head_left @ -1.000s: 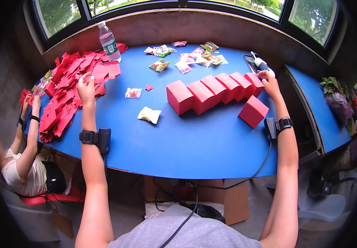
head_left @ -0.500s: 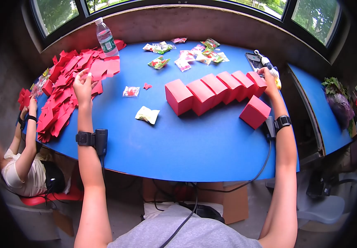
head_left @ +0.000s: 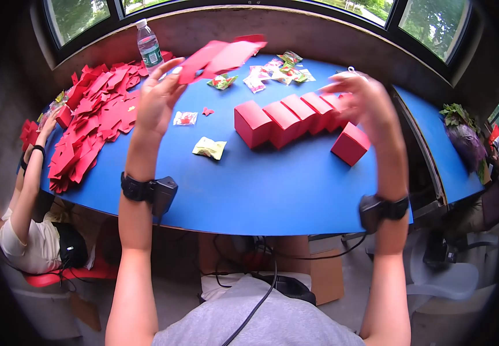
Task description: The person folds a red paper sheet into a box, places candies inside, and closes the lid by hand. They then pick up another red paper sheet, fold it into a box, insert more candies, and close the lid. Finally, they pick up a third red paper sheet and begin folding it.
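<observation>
Fingers (head_left: 167, 70) of the left hand (head_left: 156, 101) pinch a red sheet (head_left: 232, 56), which I see held up off the blue table (head_left: 249, 196), tilted and a bit blurred. Right hand (head_left: 372, 106) is badly blurred; I read its fingers as parted, wide, in front of the right end of a slanting row of red boxes (head_left: 284, 124) (touching or just overlapping in my view, can't tell). A lone red box (head_left: 350, 144) sits near that end, on the wearer's side. Big pile of red sheets (head_left: 96, 124) covers the table's left part, water bottle (head_left: 149, 47) upright at its far edge. Between pile and boxes I get a small clear packet (head_left: 185, 118), a red scrap (head_left: 208, 111) and a yellow packet (head_left: 209, 148). More candy packets (head_left: 284, 74) lie beyond the boxes. Far left, a co-worker's hand (head_left: 46, 124) is beside the pile.
</observation>
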`<action>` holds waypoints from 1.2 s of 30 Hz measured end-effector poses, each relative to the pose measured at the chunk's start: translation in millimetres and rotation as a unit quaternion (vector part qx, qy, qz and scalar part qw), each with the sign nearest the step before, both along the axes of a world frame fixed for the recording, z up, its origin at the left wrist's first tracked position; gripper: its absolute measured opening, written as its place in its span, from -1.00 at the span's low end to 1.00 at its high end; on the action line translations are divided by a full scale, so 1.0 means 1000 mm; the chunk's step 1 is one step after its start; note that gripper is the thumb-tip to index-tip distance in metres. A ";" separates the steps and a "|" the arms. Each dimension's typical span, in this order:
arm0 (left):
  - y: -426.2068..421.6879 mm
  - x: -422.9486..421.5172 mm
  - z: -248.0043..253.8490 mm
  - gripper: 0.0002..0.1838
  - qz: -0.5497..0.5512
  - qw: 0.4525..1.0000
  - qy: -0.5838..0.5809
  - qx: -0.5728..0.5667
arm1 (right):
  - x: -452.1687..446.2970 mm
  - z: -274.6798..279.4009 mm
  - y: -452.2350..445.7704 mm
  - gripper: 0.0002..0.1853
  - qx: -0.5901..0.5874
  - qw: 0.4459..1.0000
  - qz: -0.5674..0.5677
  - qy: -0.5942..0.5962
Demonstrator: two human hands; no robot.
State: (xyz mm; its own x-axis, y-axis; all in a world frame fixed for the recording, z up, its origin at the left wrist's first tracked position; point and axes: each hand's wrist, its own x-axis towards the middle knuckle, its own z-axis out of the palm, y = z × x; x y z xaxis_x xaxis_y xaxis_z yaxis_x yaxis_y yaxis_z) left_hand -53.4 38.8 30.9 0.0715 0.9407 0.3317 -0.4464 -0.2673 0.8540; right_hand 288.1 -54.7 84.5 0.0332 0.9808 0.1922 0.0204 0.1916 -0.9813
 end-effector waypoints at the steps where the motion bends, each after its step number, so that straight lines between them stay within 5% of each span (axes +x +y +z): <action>1: -0.004 0.011 0.000 -0.67 -0.036 0.999 -0.009 -0.005 | -0.023 -0.017 -0.003 -0.52 -0.047 0.994 0.089 0.042; 4: -0.009 0.032 -0.008 -0.62 -0.152 0.988 -0.006 0.000 | -0.085 -0.058 0.010 -0.24 -0.075 0.964 0.145 0.209; 8: -0.025 0.039 -0.018 -0.50 -0.238 0.969 0.067 -0.030 | -0.110 -0.085 0.030 -0.27 0.013 0.947 0.171 0.272; 12: -0.030 0.031 -0.013 -0.54 -0.199 0.958 0.207 0.002 | -0.114 -0.083 0.033 -0.41 0.066 0.916 0.217 0.330; 22: -0.022 0.024 -0.021 -0.64 -0.196 0.906 0.341 0.156 | -0.127 -0.077 0.025 -0.30 0.054 0.935 0.143 0.319; 24: -0.022 0.017 -0.019 -0.68 -0.191 0.906 0.353 0.137 | -0.133 -0.075 0.021 -0.22 0.137 0.974 0.061 0.172; 30: -0.024 0.002 -0.003 -0.27 -0.232 0.920 0.242 0.203 | -0.140 -0.081 0.014 -0.11 0.253 0.967 0.013 0.026; 33: -0.038 0.003 -0.001 0.29 -0.232 0.845 0.371 0.306 | -0.140 -0.076 0.008 -0.30 0.091 0.953 0.133 0.257; 36: -0.049 0.001 0.003 0.32 -0.151 0.808 0.412 0.392 | -0.137 -0.075 0.006 -0.38 -0.027 0.887 0.258 0.382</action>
State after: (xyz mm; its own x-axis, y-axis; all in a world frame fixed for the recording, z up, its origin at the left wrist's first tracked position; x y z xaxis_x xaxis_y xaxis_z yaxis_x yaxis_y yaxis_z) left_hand -52.7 -10.3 34.1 0.7598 0.3618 0.5401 0.0414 -0.8560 0.5153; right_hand 151.0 -48.7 9.1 -0.3221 0.9106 0.2590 -0.7319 -0.0660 -0.6782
